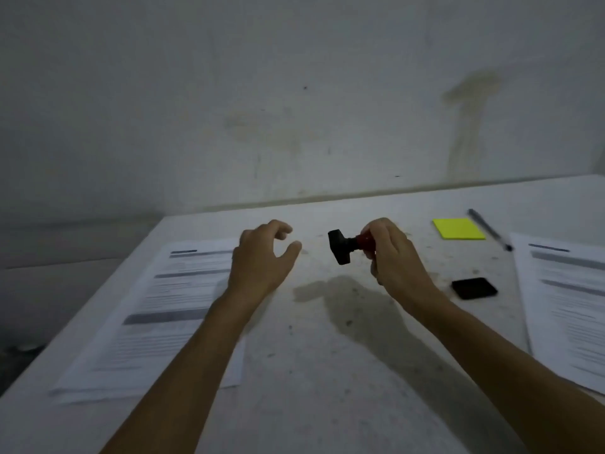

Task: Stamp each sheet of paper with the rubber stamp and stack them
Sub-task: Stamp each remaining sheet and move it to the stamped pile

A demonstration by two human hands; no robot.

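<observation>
My right hand (397, 257) holds a rubber stamp (347, 247) by its red handle, tipped sideways above the table so that its black base faces left. A short gap to the left of the stamp, my left hand (262, 257) hovers with its fingers curled apart and nothing in them. A printed sheet (157, 306) lies on the table at the left, partly under my left forearm. Another printed sheet (569, 306) lies at the right edge. A black ink pad (474, 288) rests on the table just right of my right wrist.
A yellow sticky-note pad (458, 228) and a pen (489, 229) lie at the back right. The white table (311, 371) is stained and speckled in the middle. A stained wall rises right behind it. The table's left edge drops off to a dark floor.
</observation>
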